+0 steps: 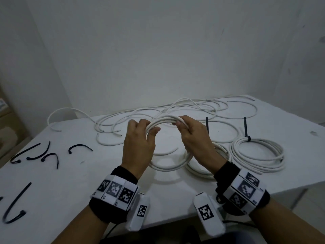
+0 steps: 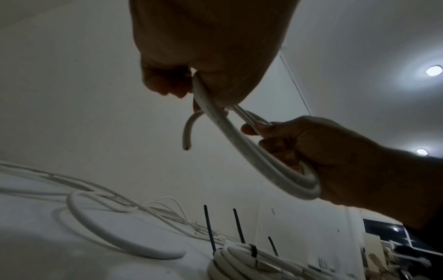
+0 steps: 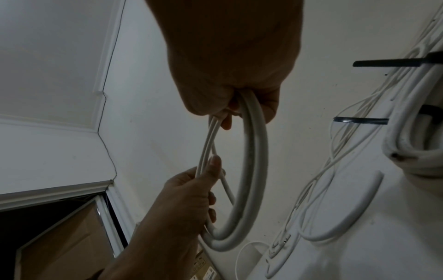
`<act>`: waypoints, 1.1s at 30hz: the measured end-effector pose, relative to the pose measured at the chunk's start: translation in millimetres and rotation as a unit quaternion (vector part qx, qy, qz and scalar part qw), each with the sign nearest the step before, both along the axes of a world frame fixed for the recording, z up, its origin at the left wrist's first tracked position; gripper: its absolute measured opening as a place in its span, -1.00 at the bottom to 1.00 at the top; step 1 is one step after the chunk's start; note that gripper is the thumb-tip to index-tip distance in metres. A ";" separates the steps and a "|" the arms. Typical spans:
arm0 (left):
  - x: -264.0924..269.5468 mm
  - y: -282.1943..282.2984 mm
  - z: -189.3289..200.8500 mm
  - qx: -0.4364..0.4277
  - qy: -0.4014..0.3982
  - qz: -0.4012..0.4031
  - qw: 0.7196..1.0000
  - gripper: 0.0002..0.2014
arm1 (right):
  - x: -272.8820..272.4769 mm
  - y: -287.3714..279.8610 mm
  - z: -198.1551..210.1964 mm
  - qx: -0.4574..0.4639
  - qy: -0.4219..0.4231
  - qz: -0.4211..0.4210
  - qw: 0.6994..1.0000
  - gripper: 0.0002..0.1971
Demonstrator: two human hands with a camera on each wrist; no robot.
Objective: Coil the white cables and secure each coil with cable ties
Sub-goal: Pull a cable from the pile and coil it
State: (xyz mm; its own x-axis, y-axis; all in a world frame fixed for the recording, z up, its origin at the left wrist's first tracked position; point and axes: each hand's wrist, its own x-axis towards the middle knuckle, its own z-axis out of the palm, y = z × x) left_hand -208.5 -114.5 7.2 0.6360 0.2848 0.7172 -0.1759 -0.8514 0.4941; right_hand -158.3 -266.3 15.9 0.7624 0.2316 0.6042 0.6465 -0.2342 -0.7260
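Observation:
A white cable coil (image 1: 163, 120) of a few loops hangs in the air above the table, held between both hands. My left hand (image 1: 140, 138) grips its left side, thumb over the loops. My right hand (image 1: 190, 134) grips the right side with curled fingers. In the left wrist view the coil (image 2: 251, 151) runs from my left hand (image 2: 206, 75) to my right hand (image 2: 323, 157), and a short free end (image 2: 188, 132) dangles. The right wrist view shows the coil (image 3: 254, 170) as a ring between the right hand (image 3: 235, 79) and the left hand (image 3: 189, 197).
Loose white cables (image 1: 175, 108) sprawl over the far table. Two tied coils (image 1: 256, 155) (image 1: 207, 166) lie at the right, black tie tails (image 1: 245, 127) standing up. Several loose black cable ties (image 1: 44, 154) lie at the left. The white table (image 1: 70, 182) ends close in front.

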 end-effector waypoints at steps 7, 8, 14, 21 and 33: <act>-1.4 11.7 12.2 -0.226 0.122 -0.157 0.954 -0.61 | 15.6 3.1 -2.0 -0.086 0.019 -0.015 0.996 -0.77; -2.3 11.7 12.8 -0.252 0.116 -0.159 0.947 -0.61 | 16.9 3.6 -1.2 -0.101 0.031 -0.011 0.994 -0.74; -6.0 18.2 7.1 -0.352 0.179 -0.199 0.897 -0.61 | 12.1 7.6 11.0 0.070 0.278 0.171 0.943 -0.58; -16.5 32.9 18.5 -0.511 0.157 -0.201 0.821 -0.73 | 10.7 29.8 6.3 0.015 0.236 0.178 0.955 -0.68; -61.2 88.9 35.2 -0.331 0.185 -0.149 0.913 -0.77 | -11.4 95.4 13.2 -0.072 0.271 0.349 0.894 -0.66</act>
State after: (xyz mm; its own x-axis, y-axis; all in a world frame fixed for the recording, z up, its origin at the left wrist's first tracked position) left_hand -269.7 -25.6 42.4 0.9201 0.3528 0.1701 -0.0670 -0.2859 0.9559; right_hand -169.7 -170.9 29.1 0.5736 0.8110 0.1154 0.2338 -0.0270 -0.9719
